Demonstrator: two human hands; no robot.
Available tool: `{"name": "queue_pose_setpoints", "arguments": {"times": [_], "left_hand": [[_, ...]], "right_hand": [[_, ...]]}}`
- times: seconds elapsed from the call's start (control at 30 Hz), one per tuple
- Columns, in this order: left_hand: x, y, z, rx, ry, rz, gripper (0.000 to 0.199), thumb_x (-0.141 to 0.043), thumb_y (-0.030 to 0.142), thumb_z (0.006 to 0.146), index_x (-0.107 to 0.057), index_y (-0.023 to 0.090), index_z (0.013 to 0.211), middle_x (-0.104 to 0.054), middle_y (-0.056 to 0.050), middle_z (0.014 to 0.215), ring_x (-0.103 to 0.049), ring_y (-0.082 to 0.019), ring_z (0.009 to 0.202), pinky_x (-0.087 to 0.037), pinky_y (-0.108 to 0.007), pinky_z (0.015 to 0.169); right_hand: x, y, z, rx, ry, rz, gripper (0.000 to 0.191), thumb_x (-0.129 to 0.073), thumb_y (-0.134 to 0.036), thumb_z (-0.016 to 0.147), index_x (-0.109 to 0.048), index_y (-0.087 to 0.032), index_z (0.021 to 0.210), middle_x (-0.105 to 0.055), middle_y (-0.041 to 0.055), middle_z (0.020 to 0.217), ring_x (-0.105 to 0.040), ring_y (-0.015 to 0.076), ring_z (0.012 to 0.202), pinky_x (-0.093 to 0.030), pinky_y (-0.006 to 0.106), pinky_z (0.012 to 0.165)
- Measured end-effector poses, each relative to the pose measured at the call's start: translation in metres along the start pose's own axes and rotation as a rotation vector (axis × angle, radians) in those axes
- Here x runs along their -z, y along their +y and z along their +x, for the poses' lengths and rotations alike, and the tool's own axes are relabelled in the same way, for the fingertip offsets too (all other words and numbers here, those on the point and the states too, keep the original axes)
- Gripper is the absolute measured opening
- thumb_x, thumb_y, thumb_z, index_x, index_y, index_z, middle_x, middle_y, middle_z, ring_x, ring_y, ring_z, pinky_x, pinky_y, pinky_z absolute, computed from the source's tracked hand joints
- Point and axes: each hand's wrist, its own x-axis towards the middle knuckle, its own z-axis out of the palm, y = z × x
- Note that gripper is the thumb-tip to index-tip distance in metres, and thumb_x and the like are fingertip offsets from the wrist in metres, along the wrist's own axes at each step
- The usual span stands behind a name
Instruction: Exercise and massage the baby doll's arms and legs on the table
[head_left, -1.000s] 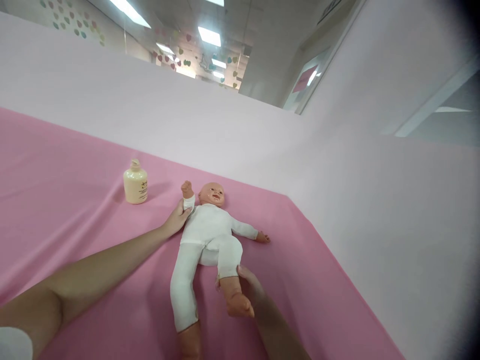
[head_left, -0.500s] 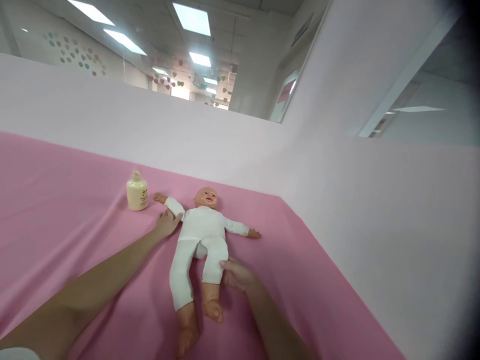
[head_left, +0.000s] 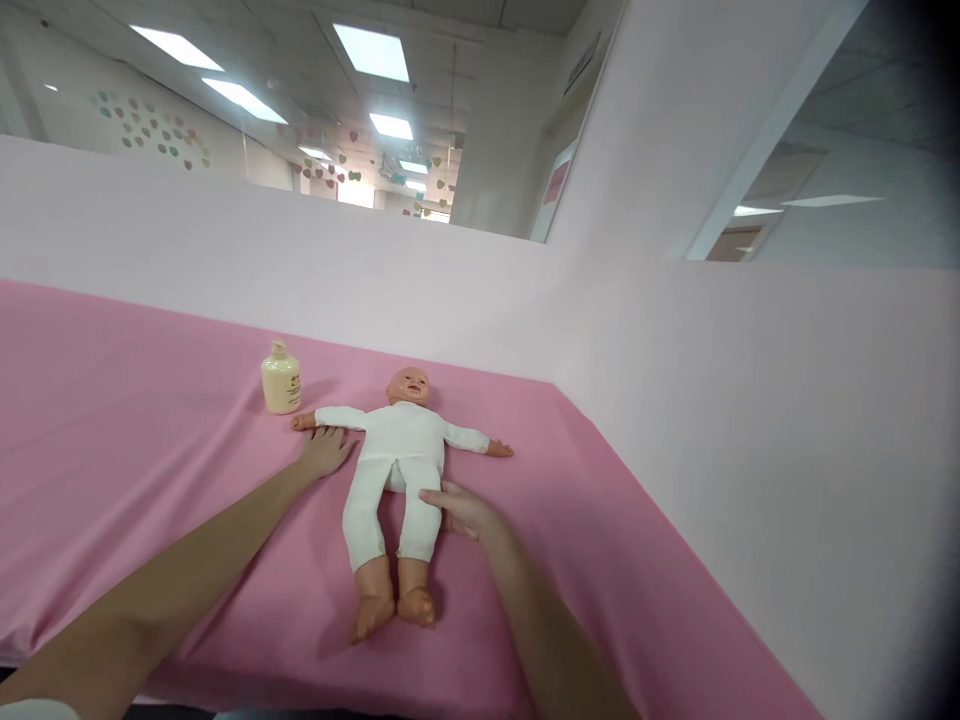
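A baby doll with a bald head and white cloth body lies on its back on a pink sheet, arms out to the sides and legs close together. Just below the doll's outstretched arm on the left, my left hand rests with its fingers spread, their tips at the sleeve. My right hand is at the doll's thigh on the right: the thumb lies on top of the white leg, and the other fingers are at its outer side, partly hidden.
A cream pump bottle stands upright left of the doll's hand. Behind the sheet rises a white wall, meeting another wall on the right. Large glass panes sit above. The sheet's front edge shows at the bottom.
The doll's arm on the left has gone from bent upward to nearly straight sideways, and my left hand now lies below it. The doll's legs are closer together; my right hand sits higher on the thigh.
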Motion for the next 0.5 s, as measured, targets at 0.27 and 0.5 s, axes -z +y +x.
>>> {"name": "queue_pose_setpoints", "arguments": {"times": [0.27,0.5], "left_hand": [[0.015,0.017,-0.063,-0.119,-0.157,0.082,0.065,-0.023,0.046,0.103,-0.028,0.021,0.162,-0.017,-0.016,0.17,-0.015,-0.042,0.157,-0.018,-0.064,0.121],[0.045,0.031,-0.124,-0.466,-0.388,-0.032,0.063,-0.047,0.046,0.094,-0.042,0.036,0.155,-0.013,-0.004,0.172,-0.005,-0.041,0.159,-0.006,-0.069,0.124]], "right_hand": [[-0.01,-0.01,-0.006,0.0,0.0,-0.048,0.041,-0.089,-0.048,0.065,-0.077,-0.031,0.101,-0.075,0.01,0.109,-0.071,0.0322,0.115,-0.059,0.042,0.092],[-0.018,-0.017,-0.012,-0.01,-0.006,-0.005,0.047,-0.089,-0.044,0.067,-0.075,-0.027,0.109,-0.073,0.011,0.117,-0.068,0.03,0.12,-0.058,0.037,0.096]]}}
